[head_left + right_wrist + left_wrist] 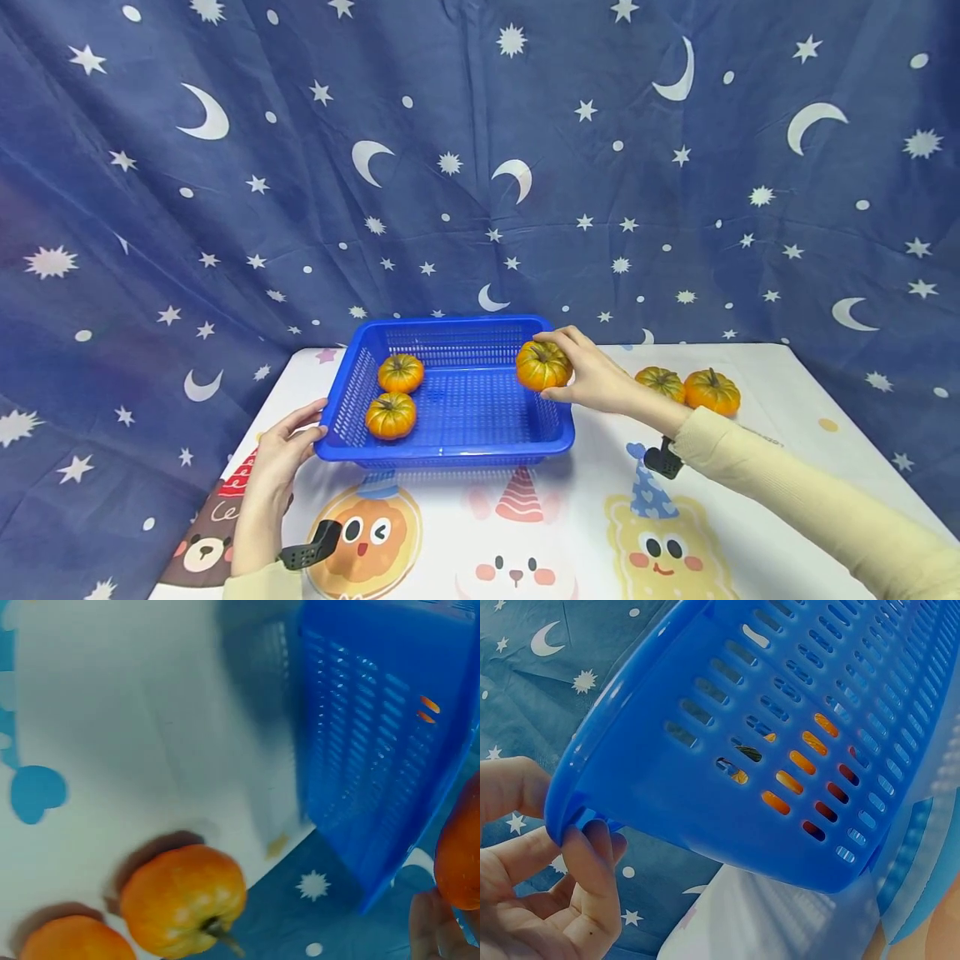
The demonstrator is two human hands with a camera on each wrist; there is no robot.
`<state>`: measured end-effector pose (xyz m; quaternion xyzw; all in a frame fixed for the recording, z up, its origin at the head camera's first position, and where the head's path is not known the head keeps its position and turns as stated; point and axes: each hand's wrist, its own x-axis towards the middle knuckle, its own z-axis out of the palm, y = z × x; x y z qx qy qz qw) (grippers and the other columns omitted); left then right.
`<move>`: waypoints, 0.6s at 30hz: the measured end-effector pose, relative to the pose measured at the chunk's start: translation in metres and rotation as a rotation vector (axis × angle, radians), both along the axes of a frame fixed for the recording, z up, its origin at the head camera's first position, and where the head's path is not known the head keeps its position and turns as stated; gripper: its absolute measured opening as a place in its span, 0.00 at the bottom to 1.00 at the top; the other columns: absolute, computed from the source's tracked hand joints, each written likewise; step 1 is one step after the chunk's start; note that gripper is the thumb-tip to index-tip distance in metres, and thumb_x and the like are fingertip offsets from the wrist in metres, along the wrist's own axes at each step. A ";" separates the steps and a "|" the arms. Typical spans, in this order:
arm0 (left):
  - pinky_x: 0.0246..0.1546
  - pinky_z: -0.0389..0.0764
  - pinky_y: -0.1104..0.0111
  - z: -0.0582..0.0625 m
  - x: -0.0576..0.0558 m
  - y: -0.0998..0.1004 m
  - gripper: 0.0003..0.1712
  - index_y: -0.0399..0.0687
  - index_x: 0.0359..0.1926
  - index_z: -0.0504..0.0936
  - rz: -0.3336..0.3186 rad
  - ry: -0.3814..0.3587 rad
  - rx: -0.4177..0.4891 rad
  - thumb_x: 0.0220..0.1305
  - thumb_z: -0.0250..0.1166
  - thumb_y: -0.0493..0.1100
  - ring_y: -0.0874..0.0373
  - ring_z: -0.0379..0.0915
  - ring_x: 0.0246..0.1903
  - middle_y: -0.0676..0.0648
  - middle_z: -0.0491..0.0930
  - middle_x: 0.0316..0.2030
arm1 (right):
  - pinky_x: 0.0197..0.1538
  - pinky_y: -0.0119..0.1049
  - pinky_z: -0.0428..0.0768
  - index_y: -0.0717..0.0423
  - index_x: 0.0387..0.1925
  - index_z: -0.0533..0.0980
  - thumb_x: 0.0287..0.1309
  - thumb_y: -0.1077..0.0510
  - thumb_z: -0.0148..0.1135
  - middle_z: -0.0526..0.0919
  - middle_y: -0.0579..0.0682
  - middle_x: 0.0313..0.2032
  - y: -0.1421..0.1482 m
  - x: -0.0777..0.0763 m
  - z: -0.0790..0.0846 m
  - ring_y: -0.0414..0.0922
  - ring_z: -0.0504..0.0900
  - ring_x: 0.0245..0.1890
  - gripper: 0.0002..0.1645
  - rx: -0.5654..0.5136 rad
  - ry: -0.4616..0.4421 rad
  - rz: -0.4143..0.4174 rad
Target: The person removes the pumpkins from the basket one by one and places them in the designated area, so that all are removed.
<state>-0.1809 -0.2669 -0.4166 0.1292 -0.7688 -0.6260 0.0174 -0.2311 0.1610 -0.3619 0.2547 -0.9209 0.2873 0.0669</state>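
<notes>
While our L hand (277,458) grips the basket (465,412) rn, our R hand (597,377) holds a pumpkin (538,367) nr the R wall.

From my station I see the blue, rectangular, slotted plastic basket (441,452) over the white-covered bench (783,392), in front of the navy star-and-moon fabric curtain (555,275). Within the basket's left end, two round, ribbed orange-and-green pumpkins (391,416) lie one behind the other. My left hand (274,457) is at its left rim; my right hand (592,377), with a third pumpkin (542,367), at its right end. Two further pumpkins (712,392) sit side by side, right of the basket.
</notes>
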 end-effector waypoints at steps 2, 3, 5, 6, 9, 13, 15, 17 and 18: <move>0.38 0.77 0.78 0.000 0.000 0.000 0.30 0.39 0.67 0.68 0.002 0.002 0.006 0.63 0.59 0.36 0.73 0.75 0.35 0.67 0.75 0.35 | 0.54 0.53 0.78 0.50 0.64 0.67 0.41 0.54 0.77 0.70 0.56 0.54 0.006 0.002 -0.002 0.54 0.75 0.53 0.46 -0.005 0.010 -0.018; 0.38 0.77 0.78 0.000 -0.001 0.000 0.30 0.39 0.67 0.68 0.003 0.003 0.009 0.62 0.59 0.35 0.73 0.75 0.35 0.67 0.75 0.35 | 0.54 0.54 0.78 0.50 0.64 0.67 0.41 0.55 0.77 0.70 0.56 0.54 0.009 0.004 -0.003 0.55 0.75 0.53 0.47 -0.008 0.012 -0.027; 0.37 0.78 0.78 0.000 -0.001 0.000 0.30 0.38 0.66 0.68 0.007 0.007 0.018 0.62 0.59 0.35 0.73 0.75 0.34 0.67 0.75 0.35 | 0.54 0.55 0.78 0.49 0.65 0.66 0.41 0.54 0.77 0.70 0.57 0.54 0.014 0.006 -0.005 0.55 0.75 0.53 0.47 -0.008 0.014 -0.046; 0.37 0.78 0.78 0.000 -0.001 0.000 0.30 0.38 0.66 0.68 0.007 0.009 0.022 0.62 0.59 0.35 0.73 0.75 0.34 0.67 0.75 0.35 | 0.54 0.55 0.77 0.49 0.65 0.66 0.41 0.54 0.77 0.70 0.56 0.55 0.017 0.008 -0.007 0.56 0.75 0.53 0.47 -0.008 0.016 -0.053; 0.37 0.78 0.77 -0.001 -0.001 0.000 0.30 0.37 0.66 0.68 0.009 0.014 0.028 0.62 0.59 0.34 0.73 0.75 0.34 0.66 0.75 0.35 | 0.54 0.58 0.76 0.49 0.65 0.65 0.42 0.54 0.76 0.70 0.56 0.55 0.026 0.012 -0.011 0.57 0.75 0.54 0.47 -0.011 0.022 -0.073; 0.37 0.78 0.77 -0.001 -0.002 0.000 0.30 0.37 0.66 0.68 0.010 0.016 0.026 0.62 0.59 0.34 0.73 0.75 0.34 0.66 0.75 0.35 | 0.56 0.61 0.74 0.50 0.66 0.64 0.42 0.55 0.76 0.70 0.57 0.57 0.038 0.019 -0.018 0.59 0.73 0.56 0.48 -0.021 0.038 -0.105; 0.37 0.78 0.77 -0.002 -0.002 0.000 0.30 0.38 0.66 0.68 0.010 0.015 0.027 0.62 0.60 0.35 0.73 0.76 0.34 0.66 0.76 0.35 | 0.57 0.62 0.72 0.50 0.66 0.64 0.42 0.56 0.76 0.70 0.57 0.58 0.043 0.023 -0.022 0.60 0.73 0.57 0.48 -0.035 0.046 -0.120; 0.37 0.78 0.77 -0.002 -0.002 -0.001 0.30 0.38 0.66 0.68 0.009 0.014 0.028 0.62 0.60 0.35 0.73 0.76 0.34 0.66 0.76 0.35 | 0.58 0.62 0.71 0.51 0.66 0.64 0.42 0.57 0.76 0.69 0.57 0.58 0.048 0.027 -0.027 0.60 0.72 0.58 0.48 -0.050 0.055 -0.133; 0.37 0.78 0.77 -0.002 -0.002 -0.001 0.30 0.38 0.66 0.68 0.009 0.014 0.032 0.62 0.60 0.35 0.73 0.76 0.34 0.66 0.76 0.35 | 0.59 0.62 0.71 0.51 0.65 0.65 0.42 0.57 0.77 0.70 0.57 0.58 0.050 0.028 -0.029 0.60 0.72 0.58 0.48 -0.059 0.060 -0.138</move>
